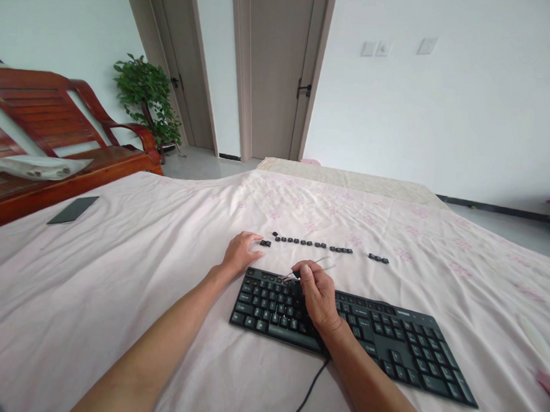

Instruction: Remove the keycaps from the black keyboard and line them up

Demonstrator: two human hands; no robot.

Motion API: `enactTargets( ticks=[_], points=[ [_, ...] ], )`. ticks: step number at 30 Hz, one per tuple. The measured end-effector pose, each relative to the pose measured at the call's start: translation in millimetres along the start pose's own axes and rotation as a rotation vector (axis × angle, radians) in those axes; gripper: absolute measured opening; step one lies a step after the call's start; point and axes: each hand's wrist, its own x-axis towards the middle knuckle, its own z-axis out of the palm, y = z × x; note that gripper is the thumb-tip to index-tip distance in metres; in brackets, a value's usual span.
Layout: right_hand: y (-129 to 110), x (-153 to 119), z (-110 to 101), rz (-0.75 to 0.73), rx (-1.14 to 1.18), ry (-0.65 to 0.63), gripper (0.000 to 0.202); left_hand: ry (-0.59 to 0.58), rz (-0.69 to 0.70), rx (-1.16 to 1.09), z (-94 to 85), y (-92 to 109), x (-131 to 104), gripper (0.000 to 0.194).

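Right hand (318, 294) grips a wire tool (296, 274) over the keyboard (365, 328), which lies crosswise; left hand (241, 254), thumb and finger parted, is nearest two loose keys (266, 243), just to its right.

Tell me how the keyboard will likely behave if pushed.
The keyboard looks like a rigid slab, so it should move as one piece. Lying flat and low, it probably won't tip or roll. The wrinkled cloth may bunch ahead of it, and its cord may drag.
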Motion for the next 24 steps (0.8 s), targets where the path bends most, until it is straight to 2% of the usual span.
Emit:
enactTargets(
  ticks=[5,8,10,13,19,24],
  points=[
    [-5,0,2,-0.065,-0.047,-0.029,0.034,0.07,-0.03,-0.161,-12.4,-6,-26,0.024],
    [-7,0,3,-0.075,-0.046,-0.033,0.034,0.084,-0.067,-0.216,-16.9,-7,-26,0.02],
    [-7,0,3,-0.071,-0.043,-0.032,0.033,0.078,-0.093,-0.223,-17.3,-6,-14,0.021],
    [-6,1,2,-0.071,-0.046,-0.04,0.032,0.044,-0.071,-0.172,-13.2,0,16,0.024],
    [-4,2,1,-0.089,-0.049,-0.04,0.031,-0.05,-0.005,-0.104,7.7,14,77,0.021],
    [-5,2,0,-0.082,-0.029,-0.044,0.032,-0.181,0.059,-0.035,23.9,16,97,0.019]
  ],
)
